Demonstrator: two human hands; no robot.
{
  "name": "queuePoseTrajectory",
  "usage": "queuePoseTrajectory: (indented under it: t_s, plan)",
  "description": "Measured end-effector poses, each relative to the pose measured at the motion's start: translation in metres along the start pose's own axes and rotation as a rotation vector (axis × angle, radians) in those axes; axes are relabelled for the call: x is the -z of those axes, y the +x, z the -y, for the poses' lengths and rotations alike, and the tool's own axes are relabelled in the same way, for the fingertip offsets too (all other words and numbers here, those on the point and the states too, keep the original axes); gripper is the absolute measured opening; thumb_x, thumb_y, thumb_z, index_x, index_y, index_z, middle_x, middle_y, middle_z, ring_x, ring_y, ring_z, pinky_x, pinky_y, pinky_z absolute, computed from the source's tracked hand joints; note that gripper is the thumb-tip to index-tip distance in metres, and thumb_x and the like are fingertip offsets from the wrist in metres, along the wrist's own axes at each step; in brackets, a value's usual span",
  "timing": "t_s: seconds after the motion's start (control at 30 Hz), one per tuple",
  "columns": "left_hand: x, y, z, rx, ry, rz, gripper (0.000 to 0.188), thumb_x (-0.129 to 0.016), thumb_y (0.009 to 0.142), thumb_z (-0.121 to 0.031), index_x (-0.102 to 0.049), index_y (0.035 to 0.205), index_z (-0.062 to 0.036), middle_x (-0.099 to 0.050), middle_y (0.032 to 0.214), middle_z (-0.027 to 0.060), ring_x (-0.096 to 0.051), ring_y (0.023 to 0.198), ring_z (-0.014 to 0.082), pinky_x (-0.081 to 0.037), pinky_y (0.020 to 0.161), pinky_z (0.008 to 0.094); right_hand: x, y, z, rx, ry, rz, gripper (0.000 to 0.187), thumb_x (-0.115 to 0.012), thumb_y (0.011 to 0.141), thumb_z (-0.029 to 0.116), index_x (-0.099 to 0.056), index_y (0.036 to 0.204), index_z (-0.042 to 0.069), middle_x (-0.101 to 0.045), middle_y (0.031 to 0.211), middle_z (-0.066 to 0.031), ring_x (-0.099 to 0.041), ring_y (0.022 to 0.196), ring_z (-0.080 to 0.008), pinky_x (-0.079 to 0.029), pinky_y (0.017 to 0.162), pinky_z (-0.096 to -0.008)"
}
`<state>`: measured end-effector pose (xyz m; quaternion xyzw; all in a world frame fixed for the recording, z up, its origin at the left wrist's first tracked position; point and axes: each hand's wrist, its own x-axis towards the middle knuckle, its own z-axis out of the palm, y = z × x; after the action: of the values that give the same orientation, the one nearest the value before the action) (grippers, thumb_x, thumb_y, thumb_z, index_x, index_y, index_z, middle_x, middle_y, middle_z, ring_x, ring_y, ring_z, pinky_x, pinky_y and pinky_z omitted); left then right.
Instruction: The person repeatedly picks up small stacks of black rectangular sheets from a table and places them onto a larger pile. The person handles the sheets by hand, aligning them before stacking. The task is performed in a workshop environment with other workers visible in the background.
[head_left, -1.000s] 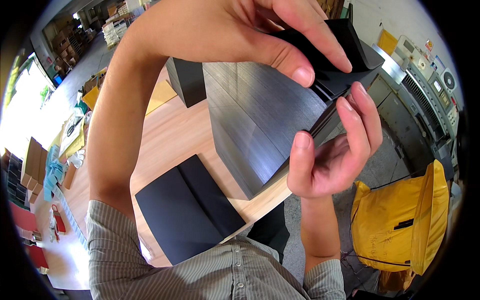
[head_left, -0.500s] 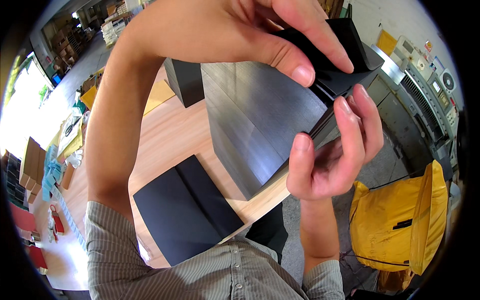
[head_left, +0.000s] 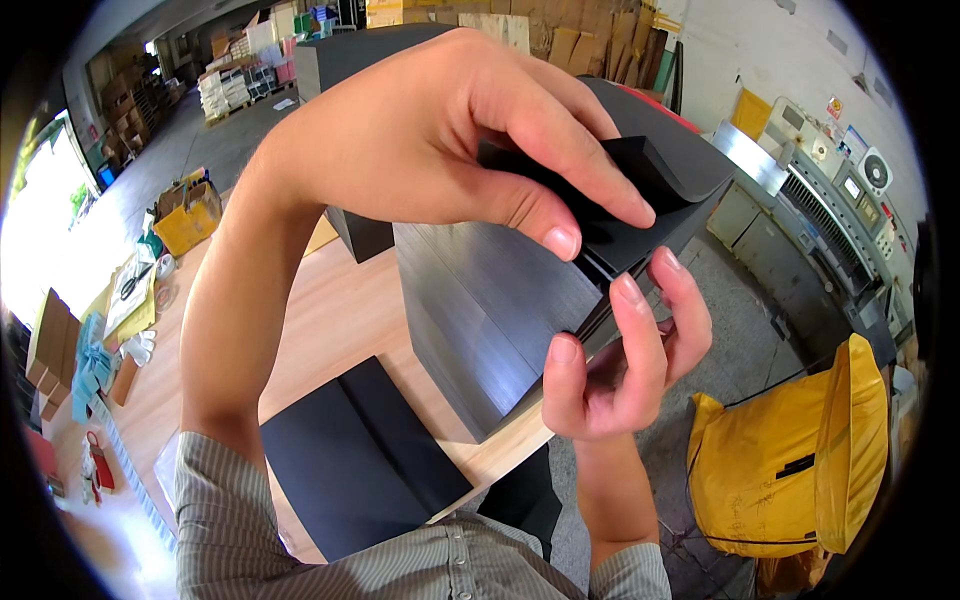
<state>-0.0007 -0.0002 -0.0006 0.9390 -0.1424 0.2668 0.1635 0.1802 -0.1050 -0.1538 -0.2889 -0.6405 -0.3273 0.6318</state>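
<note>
A tall stack of black card sheets [head_left: 490,310] stands on the wooden table, its layered side facing me. Over its top reaches my left hand [head_left: 520,150], thumb and forefinger closed at the edge of a black card sheet [head_left: 625,225]; its other fingers are partly hidden. That sheet's far part bends upward in a curled flap. At the stack's right corner is my right hand [head_left: 625,370], palm up, fingers curled but apart, fingertips at the sheet edges. A separate creased black card [head_left: 365,460] lies flat on the table near my body.
Another dark stack [head_left: 360,235] stands behind on the left. Scissors [head_left: 135,283], a yellow box [head_left: 187,215] and red-handled snips [head_left: 100,462] are at the left. A big yellow sack [head_left: 770,465] stands on the floor at right, with a grey machine [head_left: 830,195] beyond.
The view has tilted up, so the hands, stack and loose card sit lower in the picture and more of the background shows. Both hands keep nearly the same pose at the stack's edge.
</note>
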Motion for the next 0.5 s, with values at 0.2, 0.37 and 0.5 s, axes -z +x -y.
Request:
queuePoseTrajectory:
  t_s: [0.2, 0.37, 0.5]
  plan:
    - [0.0006, 0.0000, -0.0044, 0.035, 0.030, 0.006, 0.034, -0.084, 0.083, -0.007, -0.078, 0.116, -0.0020, -0.070, 0.122, 0.0217, -0.067, 0.075, 0.0153, -0.054, 0.064, 0.0246, 0.0007, 0.0000, 0.0006, 0.000, -0.006, 0.007, 0.041, -0.071, 0.088, 0.024, -0.069, 0.127, 0.011, -0.052, 0.139, -0.0178, -0.051, 0.114, -0.0331, -0.046, 0.095, -0.0401]
    - [0.0010, 0.0003, -0.0016, -0.005, 0.052, 0.000, 0.035, -0.084, 0.082, -0.008, -0.078, 0.116, -0.0028, -0.070, 0.121, 0.0218, -0.066, 0.074, 0.0154, -0.052, 0.062, 0.0255, 0.0015, 0.0011, 0.0007, 0.005, -0.002, 0.013, 0.041, -0.072, 0.088, 0.024, -0.070, 0.126, 0.010, -0.053, 0.139, -0.0179, -0.051, 0.115, -0.0337, -0.047, 0.094, -0.0405]
    - [0.0012, 0.0001, -0.0002, -0.014, 0.056, 0.004, 0.036, -0.085, 0.081, -0.008, -0.078, 0.116, -0.0025, -0.070, 0.121, 0.0217, -0.066, 0.074, 0.0155, -0.051, 0.062, 0.0260, 0.0014, 0.0002, 0.0005, 0.005, -0.001, 0.015, 0.041, -0.072, 0.087, 0.024, -0.071, 0.126, 0.009, -0.053, 0.138, -0.0181, -0.051, 0.115, -0.0341, -0.048, 0.095, -0.0407]
